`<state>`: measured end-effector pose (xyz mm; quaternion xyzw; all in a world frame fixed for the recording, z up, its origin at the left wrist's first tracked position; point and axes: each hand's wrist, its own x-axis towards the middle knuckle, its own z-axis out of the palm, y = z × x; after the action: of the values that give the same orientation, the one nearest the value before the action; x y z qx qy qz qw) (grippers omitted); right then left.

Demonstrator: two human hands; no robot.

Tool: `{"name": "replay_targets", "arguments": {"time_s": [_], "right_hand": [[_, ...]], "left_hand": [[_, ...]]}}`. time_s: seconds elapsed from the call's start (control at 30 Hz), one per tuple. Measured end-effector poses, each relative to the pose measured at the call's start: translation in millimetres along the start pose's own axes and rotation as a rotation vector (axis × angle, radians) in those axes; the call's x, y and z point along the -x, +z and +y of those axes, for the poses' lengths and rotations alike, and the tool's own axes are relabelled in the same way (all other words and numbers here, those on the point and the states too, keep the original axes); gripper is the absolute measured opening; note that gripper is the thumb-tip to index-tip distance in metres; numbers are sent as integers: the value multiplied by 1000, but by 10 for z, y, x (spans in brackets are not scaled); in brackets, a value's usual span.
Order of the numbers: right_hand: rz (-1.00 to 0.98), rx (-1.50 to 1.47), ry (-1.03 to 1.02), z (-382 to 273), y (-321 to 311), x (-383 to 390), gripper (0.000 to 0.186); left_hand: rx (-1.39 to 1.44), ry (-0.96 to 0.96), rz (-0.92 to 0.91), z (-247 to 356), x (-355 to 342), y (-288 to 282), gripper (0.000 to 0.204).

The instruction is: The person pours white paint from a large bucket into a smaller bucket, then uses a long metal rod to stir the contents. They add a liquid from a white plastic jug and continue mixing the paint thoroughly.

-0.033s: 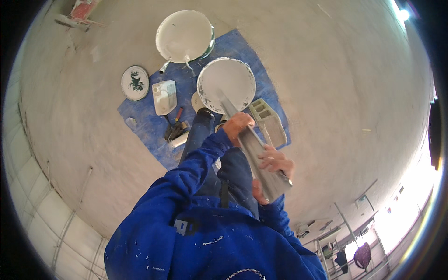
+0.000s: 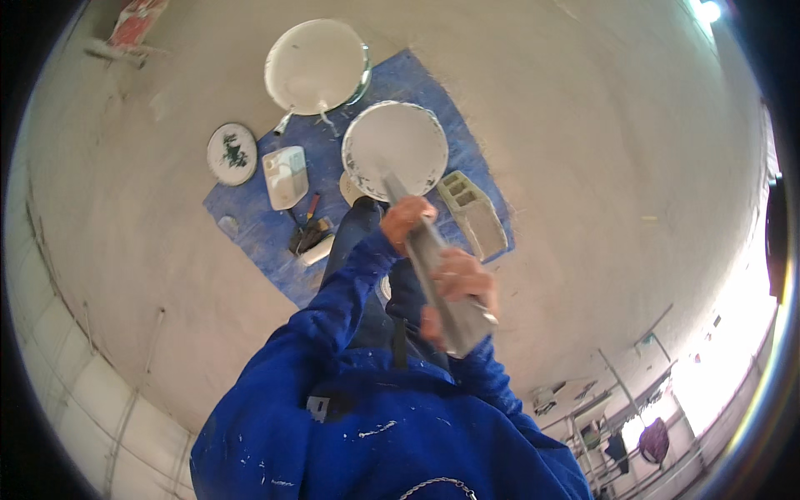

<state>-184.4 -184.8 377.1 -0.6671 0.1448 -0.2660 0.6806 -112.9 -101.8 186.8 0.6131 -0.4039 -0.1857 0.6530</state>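
My left hand [image 2: 407, 218] grips a long grey metal bar [image 2: 457, 323] near its far part, and my right hand [image 2: 462, 279] is wrapped round it nearer me, somewhat blurred. The bar slants from my body toward a round white bucket [image 2: 437, 146] of pale grey-white material; its far tip overlaps the bucket, though I cannot tell whether it touches the contents. Just right of the bucket lies a concrete block [image 2: 483, 229].
A blue tarp [image 2: 262, 250] also bears a second bucket [image 2: 362, 54], a white jug [image 2: 286, 179], a lid [image 2: 232, 154] and dark tools with a roller [image 2: 317, 250]. A red-stained item [image 2: 133, 25] lies at upper left; racks and hanging bags [image 2: 654, 442] are at lower right.
The bar and both hands have shifted leftward, my right hand more than my left, and look more blurred. The whole scene has also slid slightly left in view.
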Motion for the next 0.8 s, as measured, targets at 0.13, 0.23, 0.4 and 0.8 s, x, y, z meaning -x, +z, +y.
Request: {"name": "replay_targets", "arguments": {"time_s": [0.13, 0.23, 0.4, 0.8], "right_hand": [[-100, 62, -86, 140, 695, -245, 29], [-334, 161, -18, 113, 1089, -391, 39], [-283, 298, 264, 205, 996, -443, 62], [-402, 414, 442, -334, 833, -357, 32]], "left_hand": [[39, -15, 364, -97, 226, -315, 13], [14, -93, 497, -118, 347, -685, 13], [-20, -208, 579, -258, 216, -1270, 12], [-30, -239, 634, -293, 21, -1356, 13]]}}
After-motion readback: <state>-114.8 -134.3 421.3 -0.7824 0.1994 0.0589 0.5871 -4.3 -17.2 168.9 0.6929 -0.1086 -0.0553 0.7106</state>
